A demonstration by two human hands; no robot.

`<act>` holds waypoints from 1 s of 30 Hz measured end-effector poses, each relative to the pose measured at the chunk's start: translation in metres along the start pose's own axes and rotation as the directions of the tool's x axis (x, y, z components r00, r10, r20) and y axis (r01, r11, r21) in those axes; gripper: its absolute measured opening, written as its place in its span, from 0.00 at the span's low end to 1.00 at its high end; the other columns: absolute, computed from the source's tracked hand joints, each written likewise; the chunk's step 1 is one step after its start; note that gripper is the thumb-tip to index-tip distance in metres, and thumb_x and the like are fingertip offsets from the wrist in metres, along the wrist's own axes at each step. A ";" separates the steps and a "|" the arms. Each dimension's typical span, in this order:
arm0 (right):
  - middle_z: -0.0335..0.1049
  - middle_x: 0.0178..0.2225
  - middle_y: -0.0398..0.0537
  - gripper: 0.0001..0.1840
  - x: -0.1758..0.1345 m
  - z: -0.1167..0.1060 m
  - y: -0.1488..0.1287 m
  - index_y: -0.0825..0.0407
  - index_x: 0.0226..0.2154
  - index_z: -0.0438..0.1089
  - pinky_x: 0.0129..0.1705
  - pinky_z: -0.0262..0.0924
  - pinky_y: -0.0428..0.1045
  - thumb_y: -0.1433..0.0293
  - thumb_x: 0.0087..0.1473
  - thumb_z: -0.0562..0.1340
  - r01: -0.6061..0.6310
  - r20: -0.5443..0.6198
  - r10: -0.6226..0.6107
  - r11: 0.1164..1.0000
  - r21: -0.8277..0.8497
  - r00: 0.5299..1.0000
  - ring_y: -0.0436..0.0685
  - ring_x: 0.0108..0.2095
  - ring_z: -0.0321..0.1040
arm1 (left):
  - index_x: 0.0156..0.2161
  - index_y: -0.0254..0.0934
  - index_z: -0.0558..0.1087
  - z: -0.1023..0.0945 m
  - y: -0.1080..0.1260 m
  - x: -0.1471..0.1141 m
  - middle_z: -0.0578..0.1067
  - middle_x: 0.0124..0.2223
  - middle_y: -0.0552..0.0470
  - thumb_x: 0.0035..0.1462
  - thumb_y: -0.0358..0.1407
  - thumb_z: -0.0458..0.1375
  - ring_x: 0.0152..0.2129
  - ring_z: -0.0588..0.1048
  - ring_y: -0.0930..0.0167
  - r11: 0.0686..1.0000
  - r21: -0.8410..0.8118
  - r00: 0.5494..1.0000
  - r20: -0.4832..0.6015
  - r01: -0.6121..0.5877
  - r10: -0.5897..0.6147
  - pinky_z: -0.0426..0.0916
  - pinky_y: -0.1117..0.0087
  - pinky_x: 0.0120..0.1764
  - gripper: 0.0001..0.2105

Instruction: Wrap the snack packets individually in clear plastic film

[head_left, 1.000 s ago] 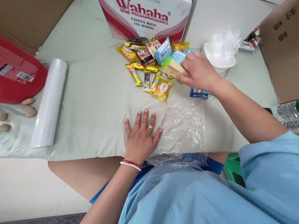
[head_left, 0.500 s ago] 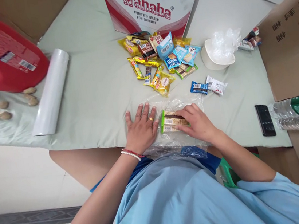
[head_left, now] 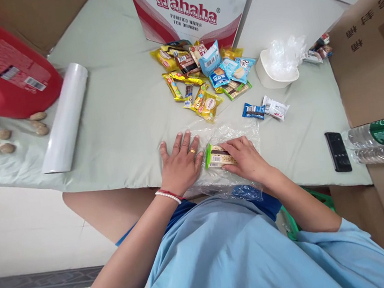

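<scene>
My left hand (head_left: 181,162) lies flat with fingers spread, on the left edge of a sheet of clear plastic film (head_left: 243,130). Just right of it, my right hand (head_left: 245,158) grips a green-ended wrapped snack bar (head_left: 215,156) from its right end, thumb on the near side and fingers on the far side. Barcodes show on the wrapper, and a second layer seems to lie under or against it; I cannot tell how many bars there are. The film's crumpled near end (head_left: 246,192) hangs over the table edge at my lap.
Beyond my hands lies a pile of wrapped snacks (head_left: 208,106), before a Wahaha carton (head_left: 188,10). Two small packets, blue (head_left: 253,111) and white (head_left: 275,107), sit right of it, near a white bowl (head_left: 276,74). A film roll (head_left: 64,118), red jug (head_left: 8,69), phone (head_left: 338,151) and bottles (head_left: 381,132) flank them.
My right hand has shifted slightly left along the snack bar, and the bar's lower layer looks more tucked under it. My left hand stays flat. The whole view has moved slightly.
</scene>
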State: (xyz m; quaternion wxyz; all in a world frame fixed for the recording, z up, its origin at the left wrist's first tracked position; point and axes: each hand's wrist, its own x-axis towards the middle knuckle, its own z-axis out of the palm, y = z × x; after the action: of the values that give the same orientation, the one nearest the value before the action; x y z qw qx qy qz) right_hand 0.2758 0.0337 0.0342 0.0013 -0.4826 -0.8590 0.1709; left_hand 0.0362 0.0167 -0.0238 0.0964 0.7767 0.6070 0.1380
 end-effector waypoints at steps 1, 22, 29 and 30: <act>0.70 0.61 0.60 0.37 0.000 0.001 -0.001 0.51 0.68 0.65 0.58 0.58 0.64 0.60 0.61 0.71 0.006 0.015 -0.006 1.000 -0.014 1.000 0.72 0.57 0.60 | 0.73 0.41 0.60 0.000 0.000 0.000 0.56 0.77 0.42 0.76 0.46 0.41 0.74 0.54 0.54 1.000 0.000 1.000 0.001 0.001 -0.001 0.38 0.31 0.71 0.27; 0.71 0.59 0.60 0.32 0.015 -0.002 0.000 0.53 0.65 0.66 0.56 0.56 0.62 0.63 0.61 0.67 0.033 -0.022 -0.032 0.999 0.018 0.999 0.71 0.56 0.60 | 0.75 0.44 0.56 0.000 0.002 0.003 0.53 0.78 0.44 0.76 0.44 0.38 0.76 0.50 0.54 0.999 -0.008 0.998 0.034 0.050 -0.050 0.34 0.28 0.70 0.27; 0.69 0.60 0.59 0.33 0.021 0.013 0.000 0.51 0.67 0.65 0.56 0.57 0.61 0.64 0.62 0.66 0.023 -0.018 -0.022 0.999 0.044 1.000 0.70 0.56 0.58 | 0.75 0.46 0.55 -0.002 0.003 0.003 0.53 0.78 0.45 0.75 0.43 0.39 0.76 0.51 0.54 0.998 -0.021 0.997 0.040 0.062 -0.061 0.32 0.30 0.70 0.27; 0.69 0.60 0.59 0.33 0.021 0.013 0.001 0.51 0.67 0.65 0.55 0.57 0.62 0.64 0.62 0.66 0.021 -0.021 -0.020 0.999 0.047 1.000 0.70 0.56 0.58 | 0.75 0.46 0.55 -0.002 0.003 0.003 0.53 0.78 0.45 0.75 0.43 0.39 0.76 0.51 0.54 0.998 -0.021 0.997 0.039 0.065 -0.065 0.32 0.30 0.71 0.27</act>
State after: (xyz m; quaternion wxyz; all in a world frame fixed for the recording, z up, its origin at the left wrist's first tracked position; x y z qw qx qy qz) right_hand 0.2636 0.0478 0.0187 0.0234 -0.4755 -0.8595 0.1861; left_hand 0.0387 0.0184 -0.0210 0.1212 0.7580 0.6283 0.1265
